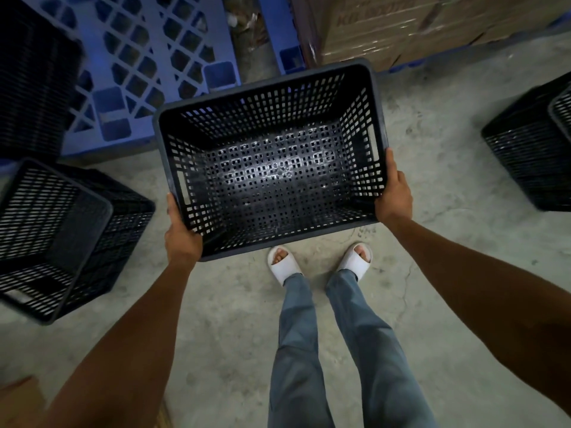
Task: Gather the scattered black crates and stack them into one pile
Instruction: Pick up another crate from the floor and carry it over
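Both hands, left hand (182, 236) and right hand (394, 196), are gripping the crate (272, 162) by its rim at frame centre, keeping it level, seemingly for stacking onto another crate (61, 239) at lower left.

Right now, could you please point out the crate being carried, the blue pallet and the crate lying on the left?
carried crate (272, 177), head view, on its perforated floor.
blue pallet (136, 57), head view, on its lattice deck.
left crate (61, 236), head view, on its tipped mesh wall.
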